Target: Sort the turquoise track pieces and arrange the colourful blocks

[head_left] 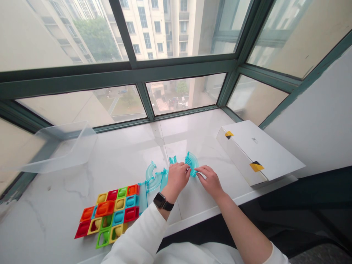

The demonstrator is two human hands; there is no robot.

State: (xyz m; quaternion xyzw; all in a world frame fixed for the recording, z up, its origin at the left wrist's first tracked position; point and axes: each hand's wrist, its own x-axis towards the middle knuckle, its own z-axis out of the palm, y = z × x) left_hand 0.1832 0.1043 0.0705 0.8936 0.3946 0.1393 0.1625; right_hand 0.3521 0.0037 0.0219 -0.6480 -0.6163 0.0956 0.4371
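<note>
A clear blue curved track piece is between my two hands over the white marble-look ledge. My left hand, with a black watch at the wrist, pinches its lower left side. On its lower right end are the thumb and fingertips of my right hand. Just behind my left hand lies a small blue piece, partly covered. Several more curved blue track pieces lie to the left, joined or touching. They meet the colourful block of square cups, which is red, yellow, green, orange and blue.
A clear plastic bin stands at the far left by the window. On the right lies a white box with yellow and black tape. Green window frames bound the back, and the ledge's front edge runs close to my arms.
</note>
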